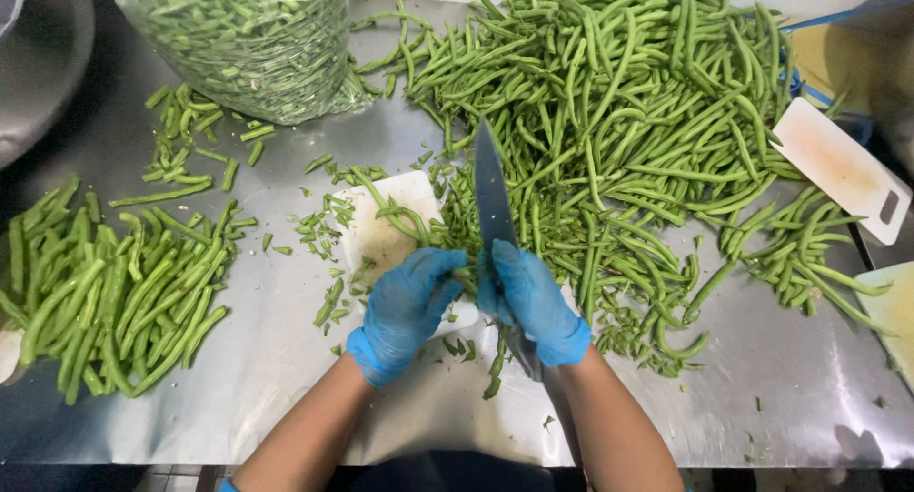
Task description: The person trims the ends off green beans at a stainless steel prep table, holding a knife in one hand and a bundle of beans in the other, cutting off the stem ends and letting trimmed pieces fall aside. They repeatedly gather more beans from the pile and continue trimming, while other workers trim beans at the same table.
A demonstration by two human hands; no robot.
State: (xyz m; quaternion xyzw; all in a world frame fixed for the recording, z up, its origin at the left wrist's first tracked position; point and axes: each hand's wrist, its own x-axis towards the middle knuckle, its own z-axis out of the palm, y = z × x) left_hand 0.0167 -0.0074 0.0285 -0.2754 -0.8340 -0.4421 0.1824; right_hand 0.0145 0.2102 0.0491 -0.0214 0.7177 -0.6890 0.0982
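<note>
Both hands wear blue gloves. My right hand (531, 302) grips the handle of a large kitchen knife (493, 192), blade pointing away from me over the edge of a small white cutting board (388, 227). My left hand (407, 306) rests on the board's near end, fingers curled around a few green beans (405, 216) that lie across the board. A big heap of whole green beans (619, 121) spreads to the right of the knife.
A pile of trimmed beans (114, 292) lies at the left on the steel table (762, 387). A clear plastic bag of cut beans (249, 40) stands at the back left. Another white cutting board (843, 168) sits at the right. Bean ends (328, 226) scatter around the board.
</note>
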